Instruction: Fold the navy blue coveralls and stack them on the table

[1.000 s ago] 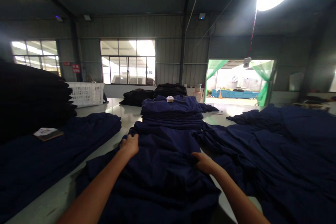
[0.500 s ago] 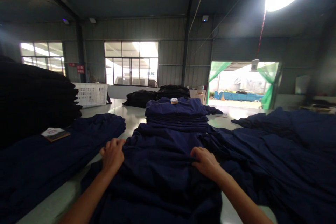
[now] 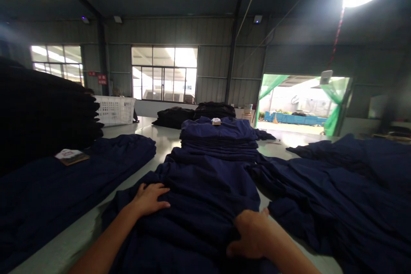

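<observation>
Beneath the spread fingers of the left hand, a dark blue garment is laid over the surface; whether cloth is pinched by the right hand's curled fingers cannot be told. Creases between both are best eased outward evenly.

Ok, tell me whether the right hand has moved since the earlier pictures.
Yes: the right hand has drawn back, farther from the folded navy stack.

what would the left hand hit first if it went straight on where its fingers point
The left hand points rightward across the navy garment beneath it, so probably that garment's folds first; their height is unclear.
</observation>
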Demonstrator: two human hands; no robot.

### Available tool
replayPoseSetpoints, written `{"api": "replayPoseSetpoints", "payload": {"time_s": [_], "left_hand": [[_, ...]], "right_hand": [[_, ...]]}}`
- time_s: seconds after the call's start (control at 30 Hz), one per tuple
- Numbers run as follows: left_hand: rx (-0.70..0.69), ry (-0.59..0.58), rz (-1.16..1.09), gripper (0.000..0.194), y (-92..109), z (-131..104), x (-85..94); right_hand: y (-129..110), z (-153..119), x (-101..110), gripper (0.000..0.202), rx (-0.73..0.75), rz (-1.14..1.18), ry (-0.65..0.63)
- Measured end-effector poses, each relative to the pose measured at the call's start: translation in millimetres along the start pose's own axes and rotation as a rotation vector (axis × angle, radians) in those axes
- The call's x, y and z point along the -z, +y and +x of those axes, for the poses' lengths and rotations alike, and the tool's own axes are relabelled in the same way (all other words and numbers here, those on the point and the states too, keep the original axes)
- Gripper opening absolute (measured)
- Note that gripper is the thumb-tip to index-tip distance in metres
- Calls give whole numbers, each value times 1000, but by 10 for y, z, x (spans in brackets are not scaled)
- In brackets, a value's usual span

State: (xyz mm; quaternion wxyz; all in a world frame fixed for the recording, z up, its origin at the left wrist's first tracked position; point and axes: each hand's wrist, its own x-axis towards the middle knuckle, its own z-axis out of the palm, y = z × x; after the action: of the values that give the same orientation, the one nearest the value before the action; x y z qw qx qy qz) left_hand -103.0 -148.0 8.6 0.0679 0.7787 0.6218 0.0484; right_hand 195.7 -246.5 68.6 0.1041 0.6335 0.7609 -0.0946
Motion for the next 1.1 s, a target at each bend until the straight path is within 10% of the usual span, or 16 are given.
{"api": "replayPoseSetpoints", "payload": {"time_s": [0.17,0.43,0.8,1.1], "left_hand": [[59,169,27,57,110,4,-18],[231,-147,-3,94,-10,73,-110],[176,-251,-40,86,543,368,-98],[44,-35,105,89,466,139,-35]], "right_hand": [[-220,111,-139,65,-21,176,203],[-53,633,-763,76,-80,109,239],[851,1017,-610,79,-9,56,235],[580,715,-469,59,-104,-7,310]]}}
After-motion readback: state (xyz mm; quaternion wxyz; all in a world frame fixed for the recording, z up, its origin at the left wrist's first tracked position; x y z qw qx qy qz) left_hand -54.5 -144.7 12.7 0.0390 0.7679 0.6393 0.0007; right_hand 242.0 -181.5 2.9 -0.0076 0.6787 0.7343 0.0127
